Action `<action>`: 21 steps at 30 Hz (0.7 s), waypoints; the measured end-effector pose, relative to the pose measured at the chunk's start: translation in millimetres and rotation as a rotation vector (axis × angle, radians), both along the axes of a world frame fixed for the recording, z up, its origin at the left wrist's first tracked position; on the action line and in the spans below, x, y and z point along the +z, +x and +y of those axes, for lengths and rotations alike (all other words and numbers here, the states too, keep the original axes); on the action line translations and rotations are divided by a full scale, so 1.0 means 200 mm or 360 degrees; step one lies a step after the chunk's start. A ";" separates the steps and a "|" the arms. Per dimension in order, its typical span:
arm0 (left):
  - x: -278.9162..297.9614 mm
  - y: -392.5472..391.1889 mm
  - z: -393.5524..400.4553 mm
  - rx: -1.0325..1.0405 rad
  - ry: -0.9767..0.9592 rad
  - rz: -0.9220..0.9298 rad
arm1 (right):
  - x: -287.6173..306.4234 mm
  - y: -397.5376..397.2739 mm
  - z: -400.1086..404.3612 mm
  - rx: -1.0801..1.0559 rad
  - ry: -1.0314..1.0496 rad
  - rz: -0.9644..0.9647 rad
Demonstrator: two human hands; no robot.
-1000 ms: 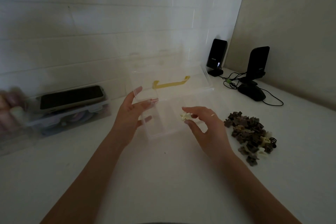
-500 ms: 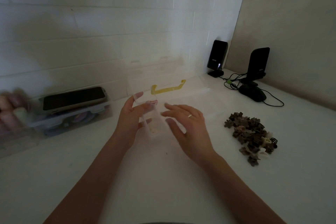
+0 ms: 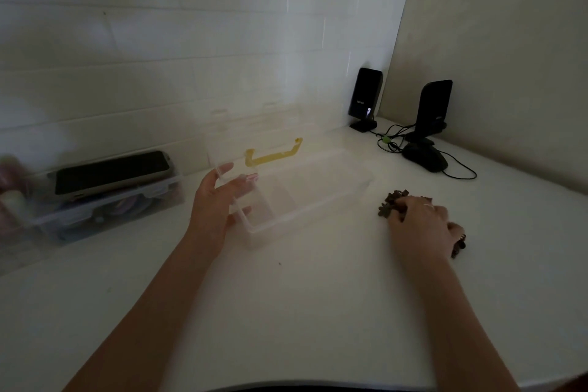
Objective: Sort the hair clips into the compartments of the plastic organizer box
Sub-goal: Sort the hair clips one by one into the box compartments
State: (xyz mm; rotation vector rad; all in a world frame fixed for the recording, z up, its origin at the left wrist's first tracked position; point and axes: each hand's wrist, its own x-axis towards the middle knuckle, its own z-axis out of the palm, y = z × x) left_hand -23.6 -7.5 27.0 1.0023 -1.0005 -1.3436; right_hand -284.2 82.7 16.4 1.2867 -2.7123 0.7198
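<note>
The clear plastic organizer box [image 3: 305,213] stands open on the white table, its lid [image 3: 261,124] leaning back with a yellow handle [image 3: 273,156]. Thin dividers split the box into compartments. No clip inside shows clearly in the dim light. My left hand [image 3: 219,200] grips the box's left end, thumb up and fingers over the wall. To the right of the box lies a pile of dark brown hair clips [image 3: 389,204]. My right hand [image 3: 420,226] rests palm down on the pile, covering most of it, with its fingertips hidden among the clips.
A dark phone [image 3: 111,172] lies on a clear storage box [image 3: 105,210] at the left, against the wall. Two black speakers [image 3: 365,99] [image 3: 434,108], a black mouse [image 3: 424,157] and cables fill the back right corner.
My right hand carried a pale clip to the box, let it go there, then moved right onto the clip pile. My left hand stayed at the box's left end.
</note>
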 end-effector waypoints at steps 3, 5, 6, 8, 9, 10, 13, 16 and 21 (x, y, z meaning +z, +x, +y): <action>0.00 0.00 0.00 -0.0003 0.0001 0.0005 | -0.01 0.00 0.00 0.0062 0.0012 0.0042; 0.00 0.00 0.00 -0.0001 -0.0001 0.0008 | -0.01 0.00 0.00 0.0106 0.0044 0.0052; 0.00 0.00 0.00 0.0002 -0.0002 0.0007 | -0.01 0.00 -0.01 0.0133 0.0061 0.0053; 0.00 0.00 0.00 0.0002 -0.0010 0.0003 | 0.00 0.03 -0.01 0.0176 0.0103 0.0075; 0.00 0.00 0.00 0.0001 -0.0016 0.0000 | 0.01 0.04 -0.02 0.0192 0.0091 0.0090; 0.00 0.00 0.00 0.0001 -0.0020 -0.0002 | 0.01 0.05 -0.02 0.0210 0.0057 0.0101; 0.00 0.00 0.00 0.0006 -0.0020 -0.0006 | 0.01 0.05 -0.03 0.0249 -0.0046 0.0118; 0.00 0.00 0.00 0.0011 -0.0017 -0.0011 | 0.00 0.05 -0.02 0.0298 -0.0149 0.0064; 0.00 0.00 0.01 0.0014 -0.0029 -0.0017 | 0.04 0.09 -0.01 0.0649 -0.0733 -0.0402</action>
